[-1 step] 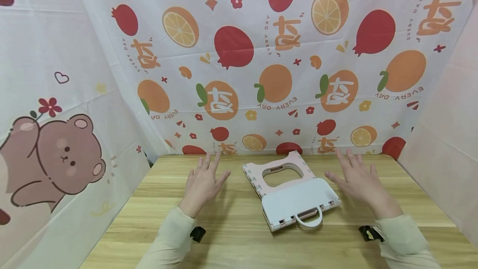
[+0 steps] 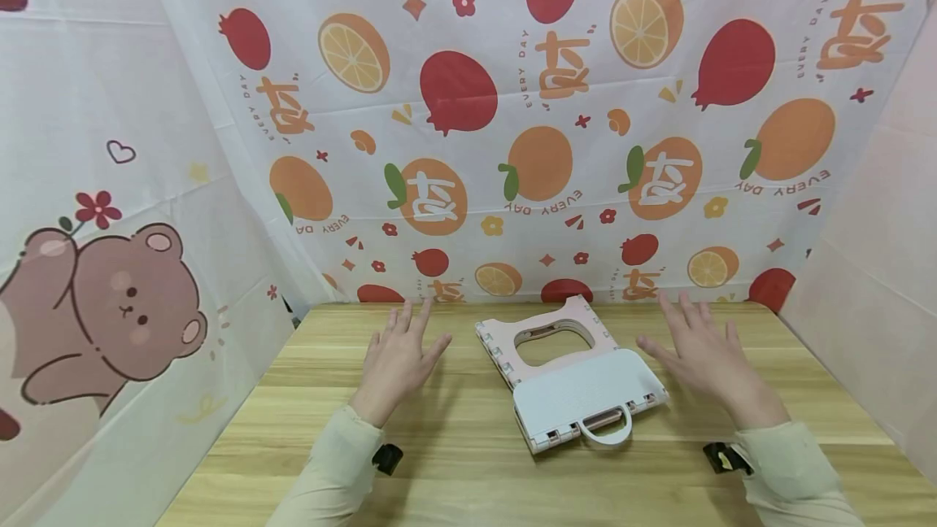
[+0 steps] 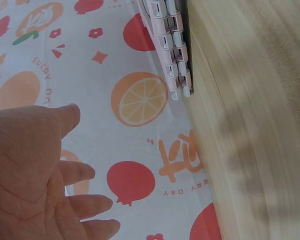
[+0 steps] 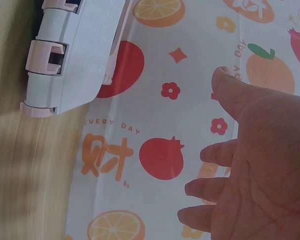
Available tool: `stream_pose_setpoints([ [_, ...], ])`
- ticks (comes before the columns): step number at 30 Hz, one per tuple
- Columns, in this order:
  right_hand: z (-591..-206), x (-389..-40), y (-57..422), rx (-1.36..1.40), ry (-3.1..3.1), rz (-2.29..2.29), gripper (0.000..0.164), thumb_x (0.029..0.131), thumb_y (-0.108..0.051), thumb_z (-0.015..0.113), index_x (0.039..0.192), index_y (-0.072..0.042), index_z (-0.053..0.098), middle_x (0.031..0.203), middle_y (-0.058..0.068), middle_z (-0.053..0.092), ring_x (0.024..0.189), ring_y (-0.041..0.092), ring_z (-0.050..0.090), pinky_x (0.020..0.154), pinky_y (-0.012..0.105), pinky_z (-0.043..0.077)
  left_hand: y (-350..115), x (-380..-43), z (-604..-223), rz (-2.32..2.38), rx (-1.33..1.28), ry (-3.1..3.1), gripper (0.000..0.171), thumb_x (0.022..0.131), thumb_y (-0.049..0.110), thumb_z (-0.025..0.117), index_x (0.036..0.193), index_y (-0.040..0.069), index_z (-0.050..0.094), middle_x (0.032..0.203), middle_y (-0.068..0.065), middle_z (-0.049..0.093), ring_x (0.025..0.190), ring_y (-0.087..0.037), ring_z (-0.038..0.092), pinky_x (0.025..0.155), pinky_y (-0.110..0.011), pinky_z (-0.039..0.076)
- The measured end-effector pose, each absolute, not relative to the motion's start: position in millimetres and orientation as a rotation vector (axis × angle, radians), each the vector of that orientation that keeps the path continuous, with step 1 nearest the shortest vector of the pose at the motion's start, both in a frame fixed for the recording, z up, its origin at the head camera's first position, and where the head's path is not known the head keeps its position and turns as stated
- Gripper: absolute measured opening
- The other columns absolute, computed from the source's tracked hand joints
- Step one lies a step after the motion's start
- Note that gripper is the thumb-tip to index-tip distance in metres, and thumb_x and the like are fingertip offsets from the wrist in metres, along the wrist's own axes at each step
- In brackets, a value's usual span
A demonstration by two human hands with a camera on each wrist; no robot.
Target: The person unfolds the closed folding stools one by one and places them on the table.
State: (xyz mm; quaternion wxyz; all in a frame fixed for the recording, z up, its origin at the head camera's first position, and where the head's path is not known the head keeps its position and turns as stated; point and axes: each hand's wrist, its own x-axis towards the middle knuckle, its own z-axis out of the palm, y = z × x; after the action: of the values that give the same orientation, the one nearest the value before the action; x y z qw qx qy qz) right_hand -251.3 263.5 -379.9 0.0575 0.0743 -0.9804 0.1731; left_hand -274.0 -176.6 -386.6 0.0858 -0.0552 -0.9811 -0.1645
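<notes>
A folding step stool [image 2: 586, 397], collapsed flat, lies at an angle on the table. It has a white panel with a loop handle [image 2: 611, 433] toward the near side and a pink leg frame [image 2: 538, 332] with an oval opening behind. To its left, my left hand [image 2: 395, 360] is held over the table with fingers spread, holding nothing. On the other side, my right hand [image 2: 710, 360] is likewise spread and holds nothing, apart from the stool. The stool's hinged edge [image 3: 172, 55] appears in the left wrist view, and its white panel end [image 4: 75, 65] in the right wrist view.
The wood-grain table [image 2: 468, 486] ends at a fruit-print cloth [image 2: 483, 185] hanging along its back edge. Pale cloths hang at both sides, the left one [image 2: 73, 104] printed with a bear. Each wrist carries a black strap device [image 2: 388, 458].
</notes>
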Motion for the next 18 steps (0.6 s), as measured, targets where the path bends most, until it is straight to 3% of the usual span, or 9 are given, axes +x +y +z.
stream_pose_setpoints([
  [12, -379.2, -248.9, 261.5, 0.235, -2.978, 0.528, 0.097, 0.106, -0.064, 0.053, 0.17, 0.0, 0.018, 0.171, 0.04, 0.011, 0.155, 0.068, 0.01, 0.116, 0.09, 0.001, -177.6, -269.7, -385.5, -0.492, -0.168, -2.918, 0.08, 0.108, 0.054, 0.056, 0.172, 0.015, 0.025, 0.176, -0.025, 0.023, 0.165, -0.048, 0.016, 0.126, -0.078, 0.02],
  [18, -377.4, -249.8, 259.8, 0.253, -2.98, 0.491, 0.095, 0.106, -0.062, 0.055, 0.169, 0.001, 0.022, 0.171, 0.039, 0.016, 0.155, 0.066, 0.015, 0.115, 0.091, 0.009, -174.0, -265.5, -384.6, -0.508, -0.186, -2.901, 0.081, 0.107, 0.054, 0.059, 0.171, 0.016, 0.027, 0.175, -0.025, 0.024, 0.164, -0.048, 0.019, 0.126, -0.077, 0.022],
])
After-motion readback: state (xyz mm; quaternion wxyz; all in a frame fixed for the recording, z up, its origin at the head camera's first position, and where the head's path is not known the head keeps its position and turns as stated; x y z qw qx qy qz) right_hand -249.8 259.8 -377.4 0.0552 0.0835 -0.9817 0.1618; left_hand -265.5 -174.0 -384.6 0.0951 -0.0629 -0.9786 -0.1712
